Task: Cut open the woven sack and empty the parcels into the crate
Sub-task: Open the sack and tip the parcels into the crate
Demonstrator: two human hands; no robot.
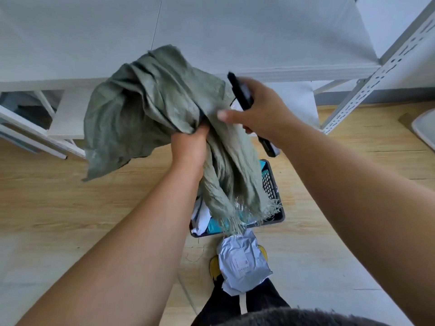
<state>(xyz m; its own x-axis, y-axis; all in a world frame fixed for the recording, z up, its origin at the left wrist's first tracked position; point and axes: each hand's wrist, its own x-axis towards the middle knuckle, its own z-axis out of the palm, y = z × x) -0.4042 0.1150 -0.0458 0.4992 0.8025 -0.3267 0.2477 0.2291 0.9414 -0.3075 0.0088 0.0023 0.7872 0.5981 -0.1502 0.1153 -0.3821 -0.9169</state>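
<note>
A limp grey-green woven sack (pixel 146 102) hangs crumpled in the air, its frayed cut end dangling over a dark plastic crate (pixel 274 184) on the floor. My left hand (pixel 188 147) grips the sack's bunched middle from below. My right hand (pixel 256 109) holds a black utility knife (pixel 241 90), thumb stretched toward the sack fabric. White and teal parcels (pixel 211 225) show inside the crate, mostly hidden by the sack. One silver-grey parcel (pixel 242 262) lies outside the crate, on my shoe.
A white metal shelving unit (pixel 367 85) stands ahead, with a lower white shelf board (pixel 68 114) at left. Wooden floor (pixel 70 196) surrounds the crate. My legs and yellow shoes (pixel 214 267) stand just behind the crate. A grey tray edge (pixel 423 128) shows at right.
</note>
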